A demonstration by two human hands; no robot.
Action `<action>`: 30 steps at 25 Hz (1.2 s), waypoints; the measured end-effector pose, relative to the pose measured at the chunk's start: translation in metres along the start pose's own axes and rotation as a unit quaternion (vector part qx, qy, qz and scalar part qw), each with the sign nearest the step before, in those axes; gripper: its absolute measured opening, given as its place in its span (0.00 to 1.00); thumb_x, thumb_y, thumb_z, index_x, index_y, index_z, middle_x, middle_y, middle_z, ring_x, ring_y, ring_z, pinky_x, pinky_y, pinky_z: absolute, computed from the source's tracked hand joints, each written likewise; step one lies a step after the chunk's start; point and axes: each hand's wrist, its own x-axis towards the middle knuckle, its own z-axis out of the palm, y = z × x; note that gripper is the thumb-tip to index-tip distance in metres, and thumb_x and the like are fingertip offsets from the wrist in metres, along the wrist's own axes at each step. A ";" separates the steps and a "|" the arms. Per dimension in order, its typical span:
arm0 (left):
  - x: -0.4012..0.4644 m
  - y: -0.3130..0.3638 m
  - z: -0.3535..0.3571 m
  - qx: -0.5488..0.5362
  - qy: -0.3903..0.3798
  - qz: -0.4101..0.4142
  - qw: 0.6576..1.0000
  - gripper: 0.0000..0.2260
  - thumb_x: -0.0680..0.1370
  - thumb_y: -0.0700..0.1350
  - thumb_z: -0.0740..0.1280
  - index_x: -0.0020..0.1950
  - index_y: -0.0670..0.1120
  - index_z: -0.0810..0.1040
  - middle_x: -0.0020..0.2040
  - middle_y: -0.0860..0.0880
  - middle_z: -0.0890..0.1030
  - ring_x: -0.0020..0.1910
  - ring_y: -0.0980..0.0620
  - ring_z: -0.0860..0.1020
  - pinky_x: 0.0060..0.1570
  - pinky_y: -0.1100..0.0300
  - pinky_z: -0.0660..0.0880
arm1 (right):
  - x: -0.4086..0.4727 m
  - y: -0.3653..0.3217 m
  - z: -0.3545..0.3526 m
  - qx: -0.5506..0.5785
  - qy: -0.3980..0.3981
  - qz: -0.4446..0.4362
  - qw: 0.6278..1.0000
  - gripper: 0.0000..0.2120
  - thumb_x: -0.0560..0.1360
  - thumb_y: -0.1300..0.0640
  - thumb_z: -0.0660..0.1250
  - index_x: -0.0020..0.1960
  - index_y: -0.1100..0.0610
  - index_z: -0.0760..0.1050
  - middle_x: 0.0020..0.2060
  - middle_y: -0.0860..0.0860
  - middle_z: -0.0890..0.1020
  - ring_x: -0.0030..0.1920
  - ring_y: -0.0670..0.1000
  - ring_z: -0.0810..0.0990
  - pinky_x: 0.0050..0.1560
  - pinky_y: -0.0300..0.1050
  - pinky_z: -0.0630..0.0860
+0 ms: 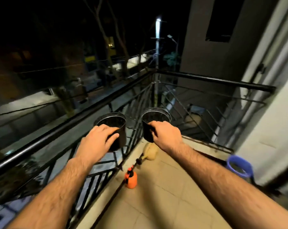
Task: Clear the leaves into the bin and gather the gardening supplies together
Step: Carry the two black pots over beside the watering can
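Observation:
I hold two black plastic pots in the air over a balcony at night. My left hand (97, 140) grips the near rim of the left black pot (114, 124). My right hand (165, 133) grips the rim of the right black pot (155, 119). Both pots look empty inside, though it is dark. Below them on the tiled floor stands an orange spray bottle (131, 179) beside the railing. A beige watering can (150, 151) lies farther along, near the corner.
A black metal railing (60, 128) runs along the left and across the far end. A blue bucket (239, 166) sits by the white wall on the right. Beige floor tiles (164, 195) stretch ahead between railing and wall.

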 end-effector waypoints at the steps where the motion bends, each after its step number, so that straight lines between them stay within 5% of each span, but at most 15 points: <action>1: 0.005 0.005 0.009 -0.016 -0.004 0.024 1.000 0.16 0.83 0.56 0.62 0.68 0.56 0.78 0.59 0.54 0.79 0.60 0.48 0.75 0.60 0.49 0.75 | -0.015 0.006 0.000 -0.001 -0.001 0.026 1.000 0.16 0.81 0.50 0.60 0.68 0.43 0.72 0.61 0.46 0.82 0.61 0.55 0.78 0.52 0.53 0.78; 16: 0.035 0.134 0.096 -0.084 -0.065 0.178 0.978 0.15 0.83 0.56 0.61 0.68 0.56 0.78 0.57 0.54 0.81 0.57 0.50 0.75 0.53 0.49 0.77 | -0.159 0.124 -0.018 -0.046 0.017 0.290 0.956 0.27 0.79 0.56 0.65 0.75 0.40 0.67 0.60 0.48 0.84 0.58 0.54 0.83 0.53 0.53 0.82; 30: 0.093 0.284 0.145 0.010 -0.058 0.073 0.996 0.17 0.83 0.59 0.56 0.69 0.58 0.75 0.60 0.56 0.80 0.61 0.52 0.75 0.54 0.53 0.75 | -0.095 0.297 -0.055 -0.007 0.004 0.157 0.987 0.19 0.80 0.49 0.61 0.71 0.42 0.71 0.58 0.48 0.83 0.58 0.52 0.80 0.54 0.51 0.78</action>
